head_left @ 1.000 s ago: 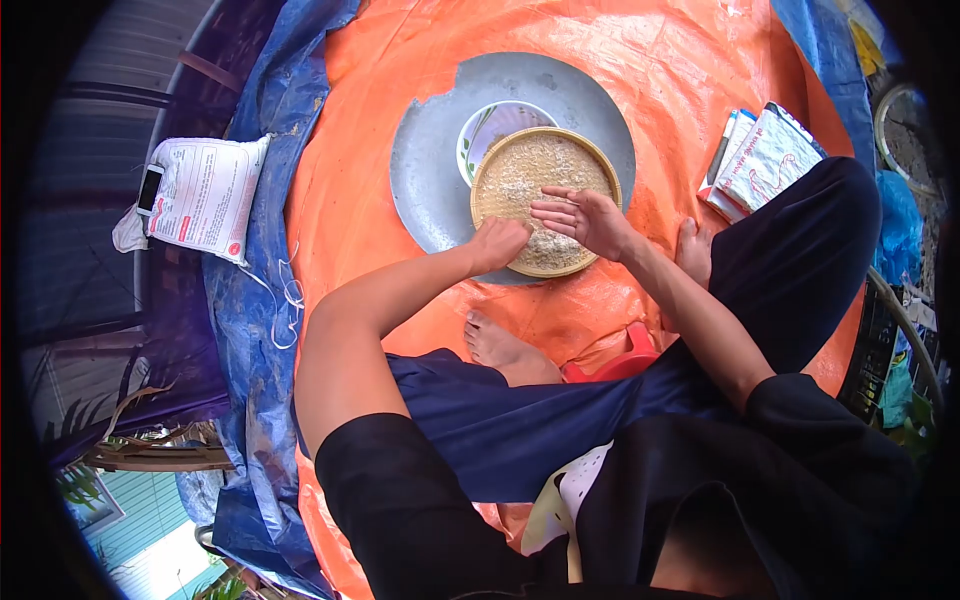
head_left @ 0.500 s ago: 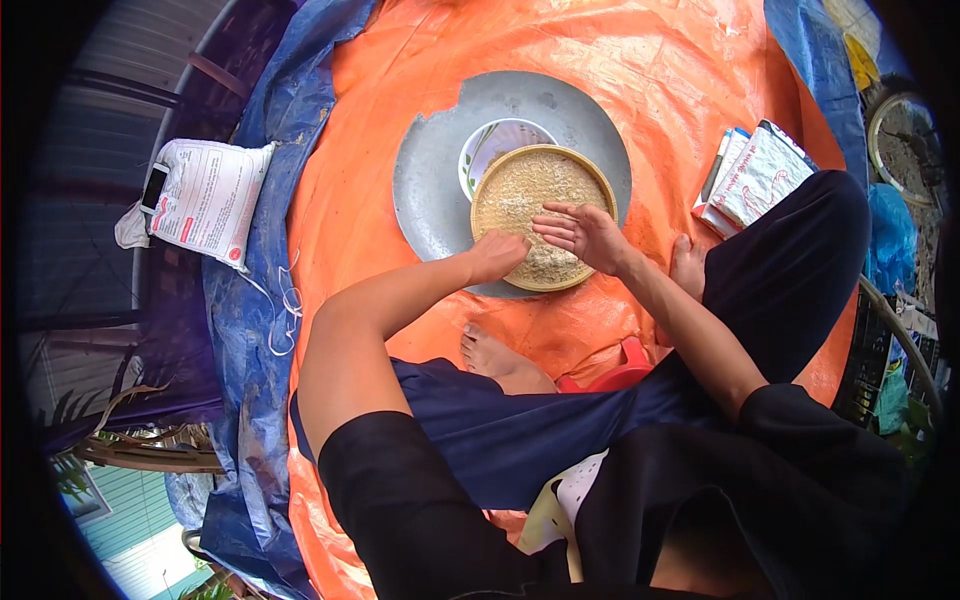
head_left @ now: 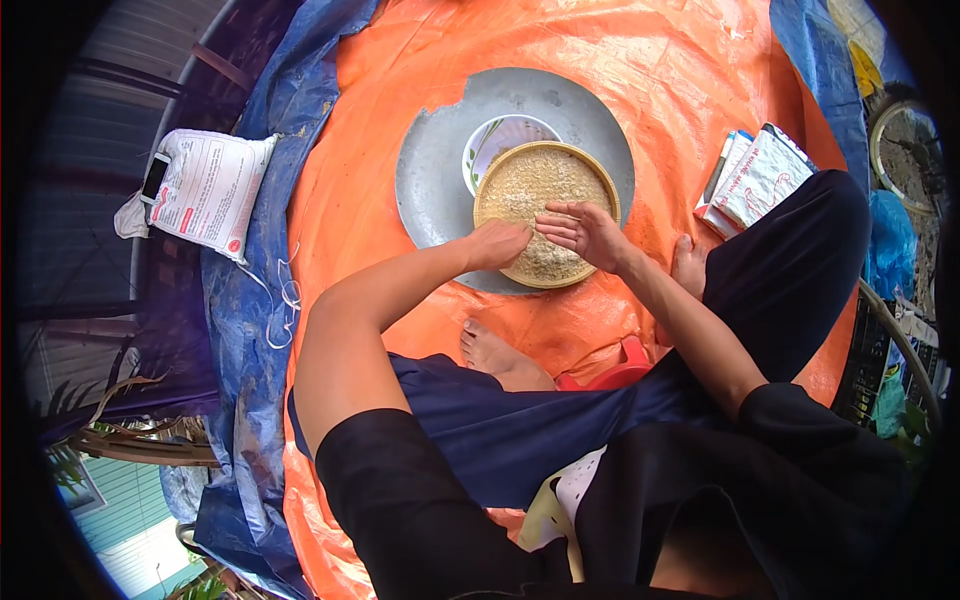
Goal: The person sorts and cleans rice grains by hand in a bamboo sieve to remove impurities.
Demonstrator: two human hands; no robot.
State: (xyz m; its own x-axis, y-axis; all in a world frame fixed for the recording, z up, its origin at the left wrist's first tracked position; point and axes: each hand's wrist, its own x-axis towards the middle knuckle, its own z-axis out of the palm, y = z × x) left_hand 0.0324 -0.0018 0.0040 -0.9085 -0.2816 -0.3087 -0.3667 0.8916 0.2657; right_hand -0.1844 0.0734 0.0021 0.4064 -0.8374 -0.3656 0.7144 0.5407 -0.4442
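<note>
A round woven bamboo basket (head_left: 545, 180) holds pale grain-like bits, spread over its base with a thicker layer on the near side. My left hand (head_left: 497, 245) is over the basket's near-left rim, fingers closed in a pinch; whatever they hold, if anything, is too small to see. Facing it, my right hand (head_left: 588, 234) hovers above the near-right part of the basket, palm turned inward and fingers stretched out, holding nothing. Partly under the basket is a white bowl (head_left: 493, 143) with a leaf pattern. Both rest on a large grey metal tray (head_left: 430, 185).
An orange tarp (head_left: 370, 130) covers the ground, bordered by blue tarp (head_left: 270, 120). To the left, a white printed sack (head_left: 212, 190) has a phone (head_left: 155, 177) on it. Folded printed bags (head_left: 755, 180) lie right, near my knee. A red plastic object (head_left: 620, 370) sits between my legs.
The view has shifted very slightly. Both hands stay at nearly the same place over the basket, left pinched and right stretched out.
</note>
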